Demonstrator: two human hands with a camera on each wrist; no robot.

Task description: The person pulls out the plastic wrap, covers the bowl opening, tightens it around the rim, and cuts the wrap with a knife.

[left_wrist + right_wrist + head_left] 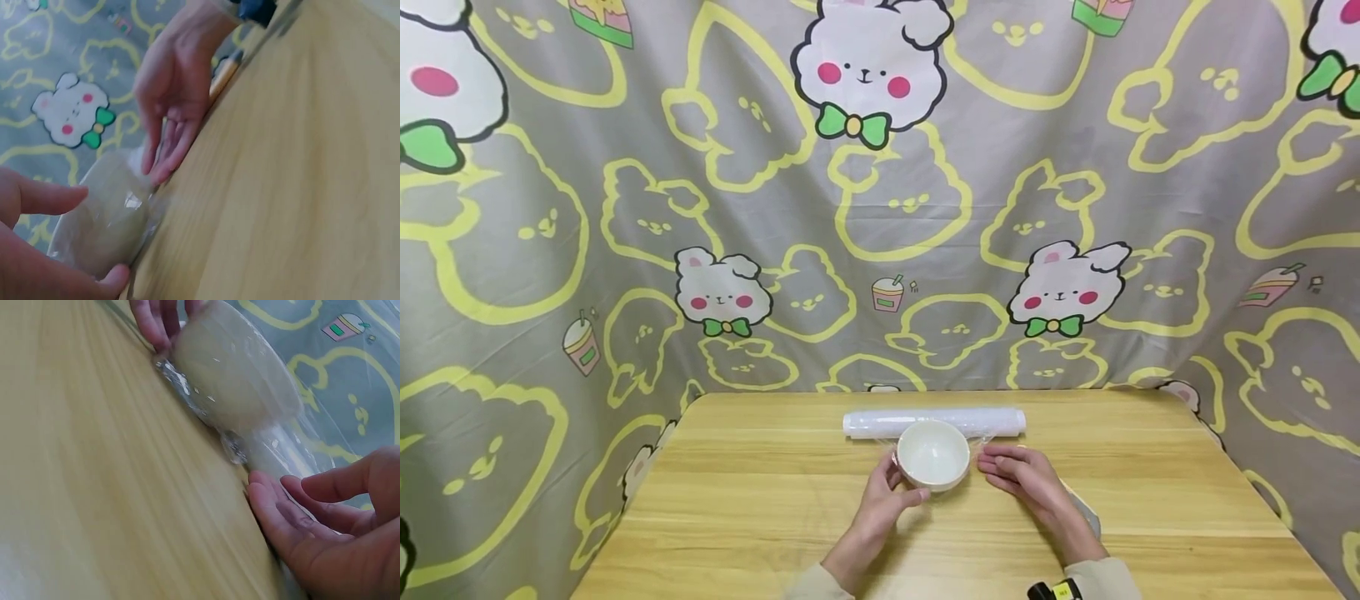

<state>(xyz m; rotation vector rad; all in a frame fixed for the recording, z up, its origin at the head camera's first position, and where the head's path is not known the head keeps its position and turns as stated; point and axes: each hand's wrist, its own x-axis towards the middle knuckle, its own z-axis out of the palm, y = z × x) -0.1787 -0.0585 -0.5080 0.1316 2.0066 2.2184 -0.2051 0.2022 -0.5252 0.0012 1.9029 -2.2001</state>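
Note:
A white bowl [933,454] stands at the middle of the table, its open side up. Clear plastic wrap [234,447] clings to its outer wall and bunches in folds around the base. My left hand [880,504] holds the bowl from the left, thumb at the near side and fingers round the left side. Beside the bowl on the right, my right hand [1026,479] has its fingers loosely extended, fingertips close to the wrap's edge. Directly behind the bowl lies a white roll of plastic wrap [865,423], with film stretching from it toward the bowl.
Partly hidden behind the right wrist, a slim grey-and-orange object [1086,512] lies on the wooden table [737,492]. A grey curtain [865,225] with rabbit prints hangs along the table's back edge and both sides.

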